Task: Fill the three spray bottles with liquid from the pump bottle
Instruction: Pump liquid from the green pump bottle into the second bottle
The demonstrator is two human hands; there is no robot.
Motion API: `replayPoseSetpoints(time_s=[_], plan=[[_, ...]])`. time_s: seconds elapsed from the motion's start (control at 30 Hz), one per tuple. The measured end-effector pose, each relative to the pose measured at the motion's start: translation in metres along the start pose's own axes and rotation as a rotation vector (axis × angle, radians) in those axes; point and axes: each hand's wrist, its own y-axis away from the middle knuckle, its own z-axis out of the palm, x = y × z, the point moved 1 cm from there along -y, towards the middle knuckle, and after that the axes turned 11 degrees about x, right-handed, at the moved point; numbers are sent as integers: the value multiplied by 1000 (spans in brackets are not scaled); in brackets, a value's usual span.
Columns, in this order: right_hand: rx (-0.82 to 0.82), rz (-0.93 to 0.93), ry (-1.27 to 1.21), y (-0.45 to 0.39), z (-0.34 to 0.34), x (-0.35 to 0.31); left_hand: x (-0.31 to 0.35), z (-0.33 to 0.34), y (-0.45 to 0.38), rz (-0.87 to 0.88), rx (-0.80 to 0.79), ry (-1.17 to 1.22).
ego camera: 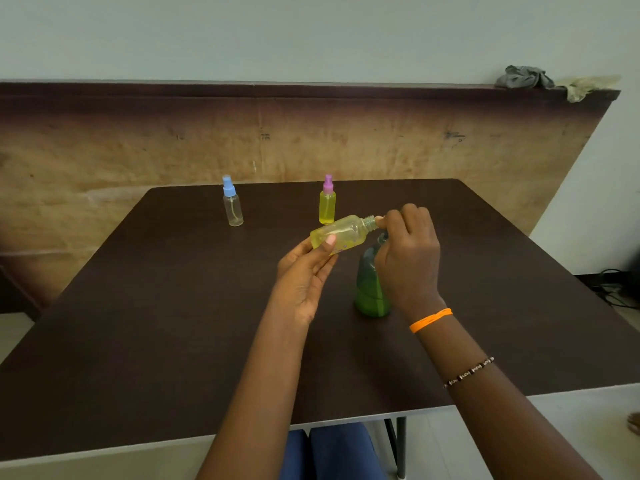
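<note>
My left hand (304, 271) grips a small clear spray bottle (341, 235) filled with yellow liquid. It is held tilted above the table, its bare threaded neck pointing right. My right hand (408, 254) is curled at that neck, its fingers closed on the bottle's spray cap, which they mostly hide. Under this hand stands the green pump bottle (370, 289), its top covered. An upright spray bottle with a purple cap (327, 202) holds yellow liquid. A clear spray bottle with a blue cap (232, 202) stands to the left and looks empty.
All of this is on a dark brown table (173, 306) in front of a brown board against the wall. Crumpled cloths (524, 77) lie on the board's top edge at the far right. Cables lie on the floor to the right.
</note>
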Motion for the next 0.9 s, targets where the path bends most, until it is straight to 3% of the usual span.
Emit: replayPoseSetpoints(time_s=[0.23, 0.5, 0.73, 0.9], plan=[[-115, 61, -73, -23, -13, -7, 3, 5, 6, -10, 8, 16], [-64, 47, -9, -3, -6, -8, 2, 2, 4, -5, 14, 7], [-135, 106, -67, -24, -11, -13, 5, 4, 6, 0, 8, 13], [-12, 87, -52, -3, -6, -12, 4, 2, 4, 3, 5, 3]])
